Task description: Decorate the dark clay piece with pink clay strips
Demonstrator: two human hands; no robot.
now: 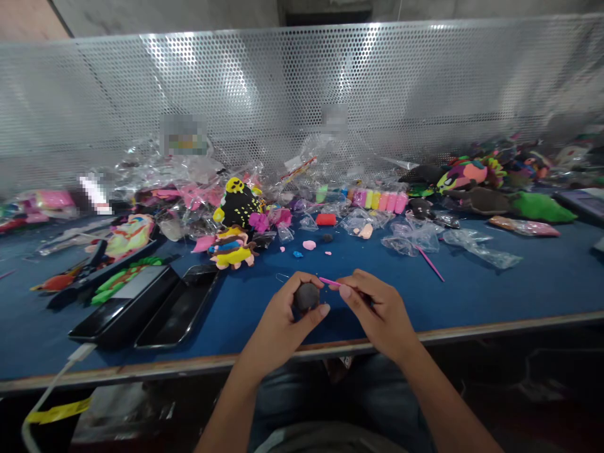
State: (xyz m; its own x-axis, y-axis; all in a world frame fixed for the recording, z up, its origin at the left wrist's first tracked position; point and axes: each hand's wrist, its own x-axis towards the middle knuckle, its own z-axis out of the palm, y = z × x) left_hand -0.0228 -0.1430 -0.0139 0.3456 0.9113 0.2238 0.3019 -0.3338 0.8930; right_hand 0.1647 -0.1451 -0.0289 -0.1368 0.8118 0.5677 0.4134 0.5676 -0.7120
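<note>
Near the table's front edge, my left hand point(285, 321) is wrapped round a dark grey clay ball point(306, 296), thumb below it and index finger over its top. Just to the right, my right hand point(377, 308) pinches a thin pink stick point(329, 282) between thumb and index finger. The stick's tip points left, close to the ball and my left fingertips; whether it touches them is hard to tell. Beyond my hands lie a pink clay piece point(309, 245), a blue clay bit point(297, 254) and a red clay block point(325, 219).
Two phones point(182, 308) lie at the left front beside a white cable point(50, 390). A black and yellow clay figure point(238, 204) stands behind a yellow one point(232, 248). Another pink stick point(430, 263) lies to the right. Plastic bags point(415, 236) line a perforated metal panel point(292, 82).
</note>
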